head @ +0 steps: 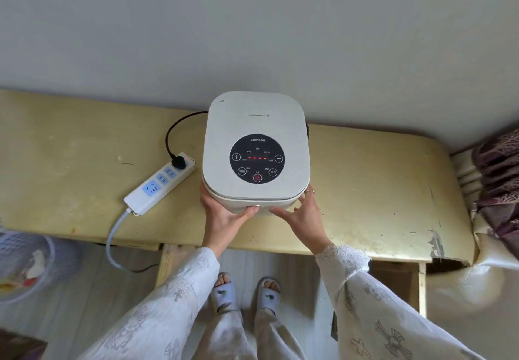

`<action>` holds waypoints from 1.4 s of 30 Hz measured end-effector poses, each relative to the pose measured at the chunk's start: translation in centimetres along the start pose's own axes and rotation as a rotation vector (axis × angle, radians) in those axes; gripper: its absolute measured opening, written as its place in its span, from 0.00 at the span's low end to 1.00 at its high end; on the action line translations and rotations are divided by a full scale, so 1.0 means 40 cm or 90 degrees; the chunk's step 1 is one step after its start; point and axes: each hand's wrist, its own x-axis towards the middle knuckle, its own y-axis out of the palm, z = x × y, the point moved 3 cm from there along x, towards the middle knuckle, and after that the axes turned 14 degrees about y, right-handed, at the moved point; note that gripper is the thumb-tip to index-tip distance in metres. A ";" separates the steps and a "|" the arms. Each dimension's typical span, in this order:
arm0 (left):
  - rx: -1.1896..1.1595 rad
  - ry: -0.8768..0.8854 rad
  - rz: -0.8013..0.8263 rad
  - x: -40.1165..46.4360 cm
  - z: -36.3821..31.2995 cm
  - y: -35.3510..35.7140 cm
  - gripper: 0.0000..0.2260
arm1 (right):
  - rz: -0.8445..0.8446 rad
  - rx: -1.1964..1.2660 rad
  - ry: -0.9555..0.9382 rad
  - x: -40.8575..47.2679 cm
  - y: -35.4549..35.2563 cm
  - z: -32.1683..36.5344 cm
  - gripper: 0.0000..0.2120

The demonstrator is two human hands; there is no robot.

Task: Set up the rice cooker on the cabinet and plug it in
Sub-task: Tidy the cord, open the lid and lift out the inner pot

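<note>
A white rice cooker [255, 124] with a round black control panel and lit red dashes stands on the worn yellow cabinet top [365, 185] against the wall. Its black cord [171, 132] loops left, and the black plug [179, 161] sits in the far socket of a white power strip [158, 184] whose red light is on. My left hand [224, 213] grips the cooker's front left corner. My right hand [304, 216] rests against the front right corner, fingers spread, a ring on one finger.
The strip's pale cable [112, 241] drops off the cabinet's front edge to the floor. A white mesh basket [25, 261] with scraps stands at lower left. Purple patterned cloth [497, 180] lies at the right end. My slippered feet [244, 295] stand before the cabinet.
</note>
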 end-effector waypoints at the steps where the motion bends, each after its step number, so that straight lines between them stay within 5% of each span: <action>1: -0.001 0.007 -0.008 -0.002 -0.004 0.006 0.57 | 0.005 -0.002 0.002 0.003 -0.004 0.002 0.42; 12: -0.001 -0.017 -0.020 -0.008 -0.009 0.011 0.53 | 0.031 -0.007 0.008 0.003 -0.015 -0.001 0.42; 18: 0.042 -0.080 0.145 0.003 -0.011 -0.030 0.54 | 0.127 -0.048 0.016 0.012 -0.063 0.001 0.32; 21: 0.085 -0.114 0.252 0.018 -0.016 -0.081 0.46 | 0.124 -0.019 0.046 0.015 -0.096 0.015 0.23; 25: 0.020 -0.140 0.210 0.066 -0.057 -0.138 0.27 | -0.013 0.065 0.065 0.015 -0.137 0.090 0.15; 29: -0.006 -0.114 0.156 0.117 -0.118 -0.145 0.21 | -0.246 -0.076 -0.083 -0.002 -0.157 0.209 0.12; 36: 0.133 -0.095 0.207 0.120 -0.114 -0.105 0.25 | 0.030 -0.213 0.226 0.028 -0.066 0.271 0.10; 42: 0.078 -0.122 0.183 0.123 -0.103 -0.103 0.25 | -0.001 -0.202 0.249 0.055 -0.057 0.283 0.05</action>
